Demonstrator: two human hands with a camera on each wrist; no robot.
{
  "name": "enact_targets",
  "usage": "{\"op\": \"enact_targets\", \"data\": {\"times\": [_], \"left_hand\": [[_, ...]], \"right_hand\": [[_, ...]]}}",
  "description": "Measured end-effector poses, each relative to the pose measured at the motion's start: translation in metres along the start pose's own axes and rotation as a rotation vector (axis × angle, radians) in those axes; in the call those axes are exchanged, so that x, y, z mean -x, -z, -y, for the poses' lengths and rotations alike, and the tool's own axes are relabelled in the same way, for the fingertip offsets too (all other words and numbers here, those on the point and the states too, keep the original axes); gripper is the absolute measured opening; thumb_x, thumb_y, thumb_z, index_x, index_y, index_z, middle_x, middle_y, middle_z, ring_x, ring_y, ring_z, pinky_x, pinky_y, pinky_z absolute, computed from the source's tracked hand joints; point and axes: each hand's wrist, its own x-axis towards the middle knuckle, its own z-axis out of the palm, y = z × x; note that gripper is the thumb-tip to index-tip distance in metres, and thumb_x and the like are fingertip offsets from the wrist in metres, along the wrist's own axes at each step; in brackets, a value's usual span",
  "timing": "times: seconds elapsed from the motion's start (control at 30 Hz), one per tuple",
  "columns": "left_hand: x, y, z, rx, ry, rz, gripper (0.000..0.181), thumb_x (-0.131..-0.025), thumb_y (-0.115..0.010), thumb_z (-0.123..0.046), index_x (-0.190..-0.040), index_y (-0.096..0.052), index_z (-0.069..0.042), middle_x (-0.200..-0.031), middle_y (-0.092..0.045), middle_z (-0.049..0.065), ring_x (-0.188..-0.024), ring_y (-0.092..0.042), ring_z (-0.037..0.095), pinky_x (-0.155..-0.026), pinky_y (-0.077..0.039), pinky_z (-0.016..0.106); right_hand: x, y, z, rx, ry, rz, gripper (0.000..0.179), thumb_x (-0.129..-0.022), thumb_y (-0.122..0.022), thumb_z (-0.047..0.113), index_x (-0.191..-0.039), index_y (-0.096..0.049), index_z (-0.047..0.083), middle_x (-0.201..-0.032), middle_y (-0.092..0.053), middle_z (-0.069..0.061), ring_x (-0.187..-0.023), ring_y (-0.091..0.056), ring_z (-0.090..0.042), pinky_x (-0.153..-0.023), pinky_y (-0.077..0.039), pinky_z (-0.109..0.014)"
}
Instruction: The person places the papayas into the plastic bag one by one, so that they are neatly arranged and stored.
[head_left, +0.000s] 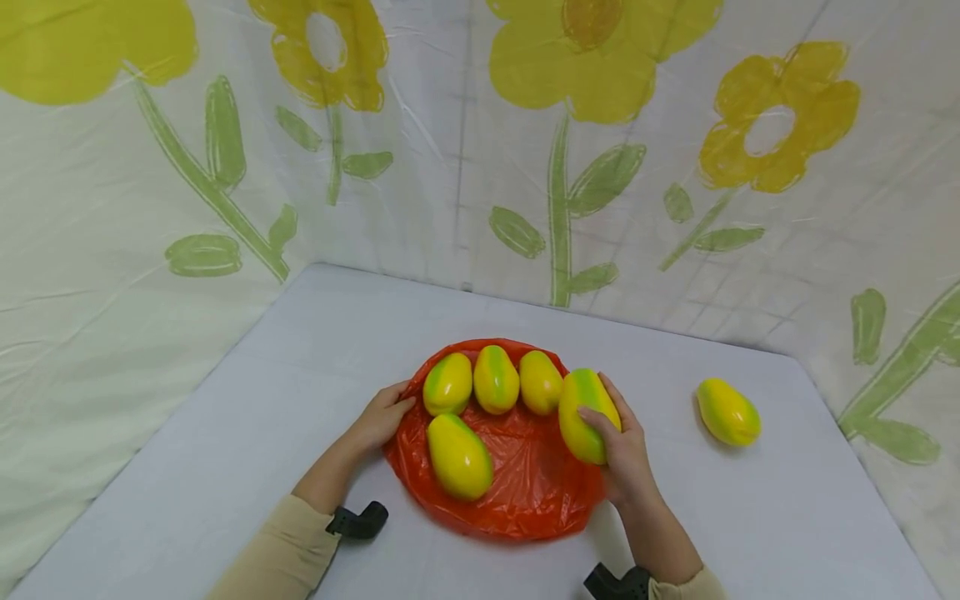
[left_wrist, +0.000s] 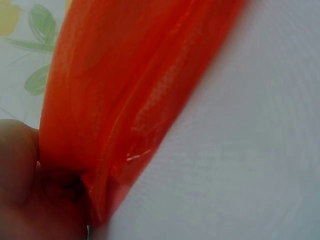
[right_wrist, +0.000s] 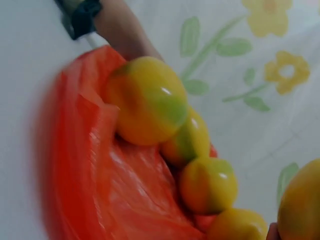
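A red plastic bag lies spread in a round, open shape on the table. Inside it, three yellow-green mangoes, one of them the middle mango, sit in a row along the far side. One larger mango lies nearer, at the left. My left hand pinches the bag's left rim; the left wrist view shows the thumb against the red plastic. My right hand grips another mango over the bag's right side, thumb across its front. In the right wrist view this held mango is partly cut off.
Another mango lies alone on the white table, right of the bag. A hanging cloth printed with yellow flowers stands behind the table and along its sides. Black wrist straps sit on both forearms.
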Motion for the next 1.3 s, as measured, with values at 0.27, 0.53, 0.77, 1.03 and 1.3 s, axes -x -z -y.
{"op": "enact_targets", "data": {"times": [0.27, 0.53, 0.77, 1.03, 1.3], "left_hand": [[-0.001, 0.000, 0.001, 0.008, -0.007, 0.006, 0.042, -0.098, -0.034, -0.010, -0.138, -0.039, 0.002, -0.126, -0.054, 0.024, -0.077, -0.064, 0.014, -0.071, -0.058, 0.031], [-0.001, 0.000, 0.002, 0.010, -0.011, 0.012, 0.041, -0.099, -0.034, -0.011, -0.138, -0.039, 0.002, -0.124, -0.055, 0.024, -0.074, -0.064, 0.014, -0.068, -0.058, 0.030], [-0.001, 0.000, 0.002, -0.006, -0.012, -0.002, 0.041, -0.099, -0.034, -0.010, -0.137, -0.040, 0.002, -0.125, -0.055, 0.024, -0.076, -0.064, 0.014, -0.069, -0.057, 0.029], [0.000, 0.001, 0.001, 0.003, -0.011, 0.001, 0.041, -0.099, -0.034, -0.011, -0.137, -0.040, 0.003, -0.124, -0.055, 0.024, -0.074, -0.063, 0.013, -0.068, -0.057, 0.028], [0.000, 0.001, 0.001, 0.020, -0.018, 0.007, 0.041, -0.099, -0.033, -0.010, -0.137, -0.040, 0.002, -0.120, -0.057, 0.024, -0.072, -0.064, 0.014, -0.066, -0.057, 0.029]], "right_hand": [[-0.003, -0.027, -0.018, 0.154, 0.019, -0.017, 0.069, -0.086, -0.063, 0.025, -0.144, -0.029, 0.038, -0.135, -0.035, -0.004, -0.115, -0.036, -0.022, -0.084, -0.049, -0.023], [-0.003, -0.042, -0.032, 0.228, 0.000, -0.012, 0.070, -0.082, -0.068, 0.029, -0.140, -0.033, 0.044, -0.132, -0.038, -0.005, -0.116, -0.039, -0.023, -0.085, -0.054, -0.032], [-0.002, -0.051, -0.041, 0.223, 0.007, 0.010, 0.071, -0.080, -0.070, 0.032, -0.140, -0.033, 0.044, -0.135, -0.037, -0.007, -0.120, -0.039, -0.027, -0.086, -0.054, -0.036], [0.000, -0.057, -0.048, 0.242, 0.049, 0.050, 0.075, -0.079, -0.071, 0.035, -0.142, -0.031, 0.040, -0.136, -0.038, -0.008, -0.117, -0.042, -0.026, -0.084, -0.055, -0.036], [0.002, -0.062, -0.054, 0.239, 0.081, 0.096, 0.077, -0.079, -0.071, 0.036, -0.144, -0.030, 0.036, -0.134, -0.039, -0.008, -0.114, -0.044, -0.025, -0.084, -0.055, -0.036]]}}
